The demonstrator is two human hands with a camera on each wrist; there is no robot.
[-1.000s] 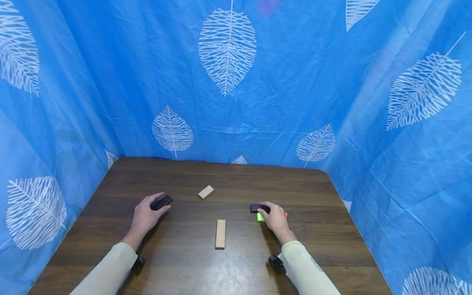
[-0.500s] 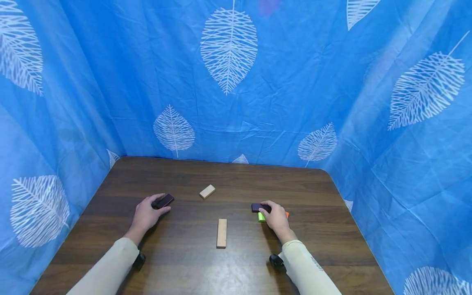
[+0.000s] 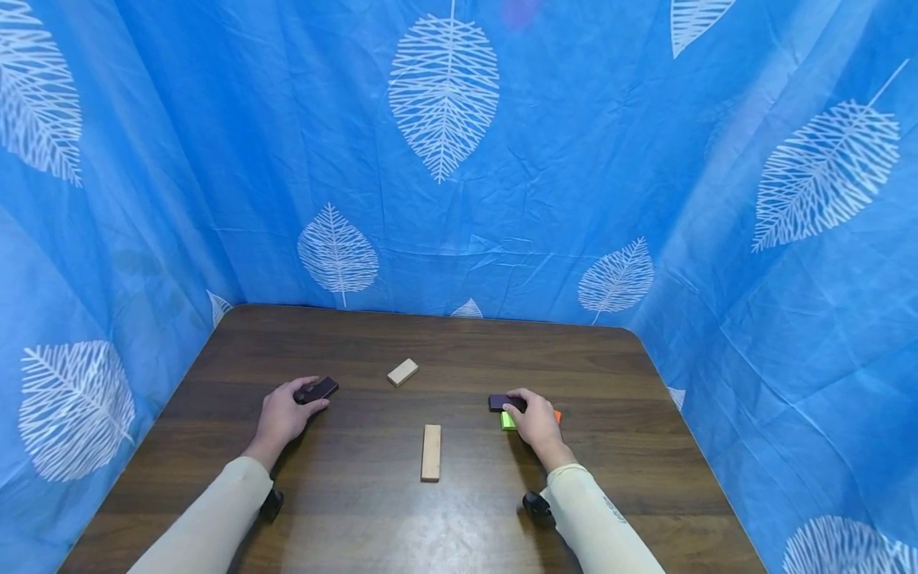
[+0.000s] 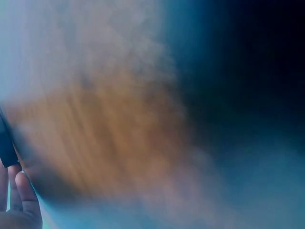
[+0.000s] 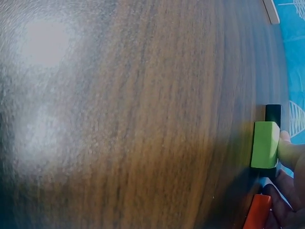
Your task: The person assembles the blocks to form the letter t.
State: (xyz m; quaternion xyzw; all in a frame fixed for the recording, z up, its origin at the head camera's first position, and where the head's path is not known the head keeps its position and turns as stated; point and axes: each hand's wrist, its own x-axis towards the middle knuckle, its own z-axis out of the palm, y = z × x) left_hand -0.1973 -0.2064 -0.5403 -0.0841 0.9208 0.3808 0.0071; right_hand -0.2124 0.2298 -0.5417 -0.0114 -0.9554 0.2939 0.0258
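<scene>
On the left of the table, my left hand [image 3: 281, 410] holds a black wooden block [image 3: 320, 389] between thumb and fingers, with its far end sticking out. The left wrist view is mostly blurred; the fingers [image 4: 28, 198] show beside the dark block [image 4: 6, 148] at its left edge. My right hand [image 3: 539, 422] grips another dark block [image 3: 500, 403] between thumb and fingers. A green block [image 3: 508, 421] lies just in front of that block, partly under the hand. An orange block [image 3: 558, 416] peeks out on the hand's right side.
A plain wooden block [image 3: 430, 453] lies lengthwise in the table's middle. Another plain block [image 3: 402, 372] lies slantwise farther back. The brown wooden table [image 3: 344, 510] ends at a blue curtain [image 3: 502, 199] with white leaf prints, behind and on both sides.
The left thumb has shifted very slightly towards the left. Otherwise both hands and all the blocks stay where they were; the head view itself shifts a little.
</scene>
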